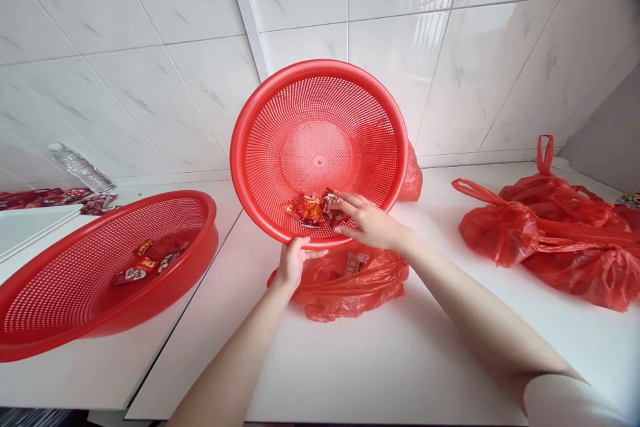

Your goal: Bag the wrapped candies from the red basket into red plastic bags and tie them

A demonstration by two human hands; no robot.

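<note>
A red plastic strainer basket (320,71) is tilted toward me above the table, its inside facing me. My left hand (294,265) is closed on its lower rim, thumb on top and fingers beneath. My right hand (367,221) reaches over the rim into the basket, fingers stretched and apart. Its fingertips are at a few wrapped sweets (313,208) in red and gold wrappers, gathered at the low side. Below the rim lies an open red plastic bag (340,297); a small pink and brown packet (355,263) shows in its mouth.
At left, a second red basket (203,203) holds several red packets (150,260). Tied red bags (500,230) lie at right, and another red bag (413,177) is partly hidden behind the tilted basket. A clear plastic bottle (83,167) lies by the tiled wall (300,0).
</note>
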